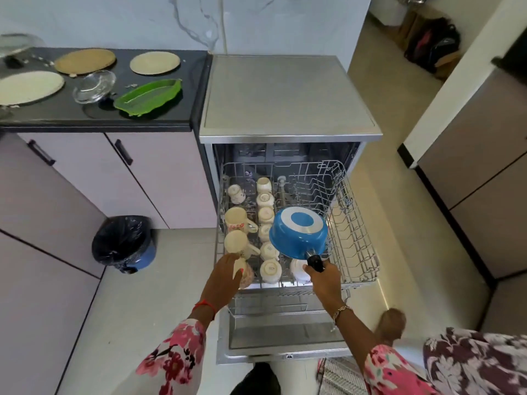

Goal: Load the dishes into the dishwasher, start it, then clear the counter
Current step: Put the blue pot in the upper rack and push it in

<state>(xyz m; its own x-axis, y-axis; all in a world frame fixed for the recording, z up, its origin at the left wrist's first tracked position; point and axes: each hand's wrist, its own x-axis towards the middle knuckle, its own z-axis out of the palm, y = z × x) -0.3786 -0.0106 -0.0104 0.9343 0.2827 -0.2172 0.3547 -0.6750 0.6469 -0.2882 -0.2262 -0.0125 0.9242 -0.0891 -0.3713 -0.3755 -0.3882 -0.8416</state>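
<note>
Faintly printed cup bases (271, 269) unreadable; right hand (325, 278) grips saucepan (296, 240).

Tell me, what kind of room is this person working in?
Most likely a home kitchen. An open steel dishwasher has its wire rack pulled out, loaded with cream ceramic cups; beside it a dark countertop over pale cabinets holds round plates and a green leaf-shaped tray.

Ten cups (238, 219) mid-frame, one blue pan (298, 236), three plates (155, 62) upper left, one green tray (148, 96), one bin (124, 242)
</note>
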